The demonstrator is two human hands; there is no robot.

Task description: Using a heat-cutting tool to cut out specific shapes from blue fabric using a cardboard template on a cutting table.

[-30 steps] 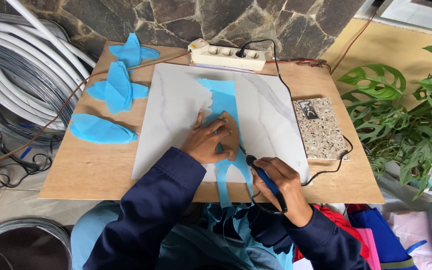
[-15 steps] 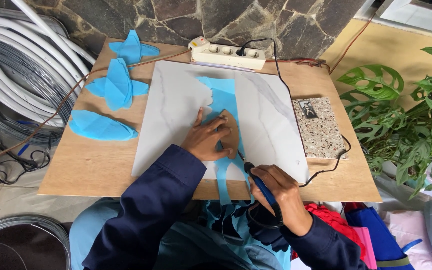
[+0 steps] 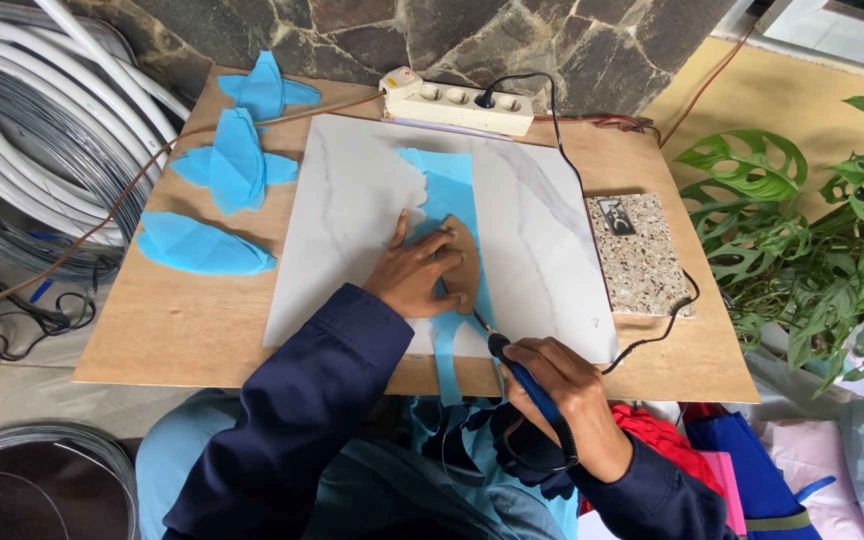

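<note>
pressing flat on a tan leaf-shaped template, the left hand has its fingers spread and grips nothing; the template lies on a strip of blue fabric that runs down the middle of a white marble-look board and hangs over the near edge. the right hand is clenched around a blue-handled heated cutting pen, its thin tip touching the fabric just beside the template's lower edge. a black cord runs from the pen past a speckled stone tile to a white power strip at the back of the wooden table. cut blue leaf shapes lie well apart on the left.
</note>
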